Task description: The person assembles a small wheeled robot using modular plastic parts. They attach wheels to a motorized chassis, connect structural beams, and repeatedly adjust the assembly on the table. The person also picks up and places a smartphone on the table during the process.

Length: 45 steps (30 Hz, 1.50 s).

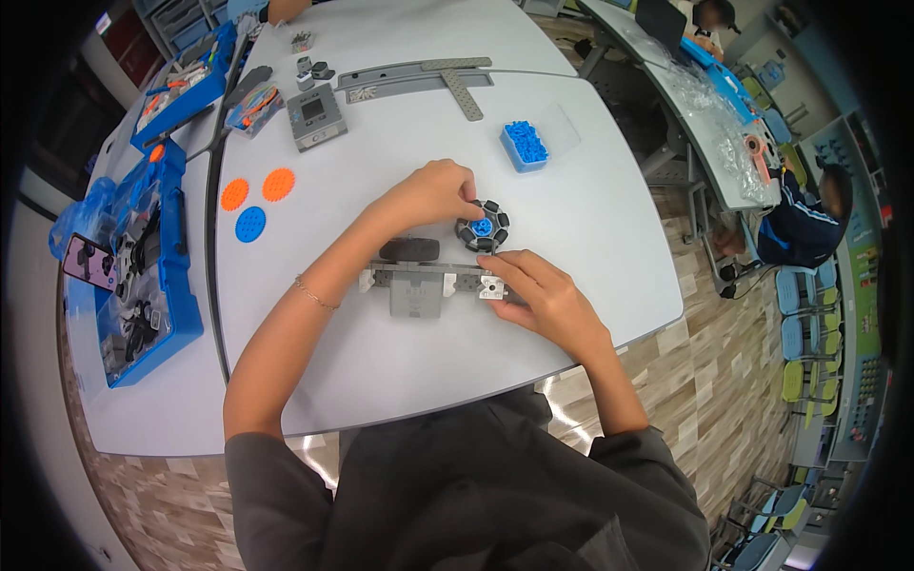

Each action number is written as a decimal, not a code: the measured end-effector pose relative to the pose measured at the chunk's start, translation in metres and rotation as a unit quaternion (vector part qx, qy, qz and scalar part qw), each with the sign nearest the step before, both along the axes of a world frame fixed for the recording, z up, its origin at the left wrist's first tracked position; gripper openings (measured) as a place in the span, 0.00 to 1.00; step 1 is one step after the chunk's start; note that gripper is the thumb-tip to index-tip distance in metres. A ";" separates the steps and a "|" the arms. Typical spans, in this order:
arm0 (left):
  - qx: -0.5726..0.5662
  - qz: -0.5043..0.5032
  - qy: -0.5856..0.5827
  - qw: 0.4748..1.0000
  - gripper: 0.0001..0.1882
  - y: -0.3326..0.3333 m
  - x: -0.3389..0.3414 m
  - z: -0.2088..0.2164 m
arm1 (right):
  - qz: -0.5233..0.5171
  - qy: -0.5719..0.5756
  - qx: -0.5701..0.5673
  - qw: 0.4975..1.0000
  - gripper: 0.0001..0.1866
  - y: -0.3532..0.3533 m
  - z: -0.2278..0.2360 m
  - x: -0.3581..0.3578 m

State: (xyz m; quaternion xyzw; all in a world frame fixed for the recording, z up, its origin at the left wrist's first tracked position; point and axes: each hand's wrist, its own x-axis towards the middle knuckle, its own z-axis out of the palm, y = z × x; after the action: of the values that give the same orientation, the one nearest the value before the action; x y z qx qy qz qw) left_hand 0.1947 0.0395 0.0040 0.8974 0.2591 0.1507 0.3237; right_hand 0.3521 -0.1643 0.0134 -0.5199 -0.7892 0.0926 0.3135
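A grey assembly of plastic beams and a box-shaped motor block (416,296) rests on the table in front of me. On its far side, at the left, sits a dark wheel (409,249). My right hand (550,297) grips its right end, thumb and fingers around a whitish connector block (491,287). Just beyond that end is a black-and-grey omni wheel (483,227) with a blue hub. The curled fingers of my left hand (433,193) pinch this wheel at its upper left. My left fingertips are partly hidden.
A blue tub of small blue pegs (525,146) stands at the far right. Orange discs (278,185) and a blue disc (249,225) lie left. Beyond are a grey controller brick (316,118) and grey beams (461,93). An open blue case (176,314) stands far left.
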 end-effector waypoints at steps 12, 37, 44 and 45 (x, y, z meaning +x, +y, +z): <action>-0.229 0.143 -0.183 0.945 0.14 -0.058 -0.050 0.030 | 0.085 0.023 -0.001 0.996 0.33 0.005 0.027 -0.003; -0.543 0.130 -0.510 0.654 0.41 -0.174 -0.114 0.067 | 0.376 0.347 -0.188 0.839 0.25 0.052 0.079 -0.034; -0.487 0.156 -0.539 0.670 0.50 -0.210 -0.109 0.078 | 0.396 0.322 -0.235 0.827 0.28 0.048 0.096 -0.029; -0.484 0.162 -0.536 0.672 0.51 -0.213 -0.109 0.077 | 0.400 0.323 -0.236 0.825 0.29 0.048 0.096 -0.030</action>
State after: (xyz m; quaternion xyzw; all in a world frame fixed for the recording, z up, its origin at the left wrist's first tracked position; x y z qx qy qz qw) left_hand 0.0860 -0.1737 0.0813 0.3240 0.2189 0.5099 0.7662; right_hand 0.3221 -0.1165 0.1096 -0.1570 -0.7359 0.5560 0.3532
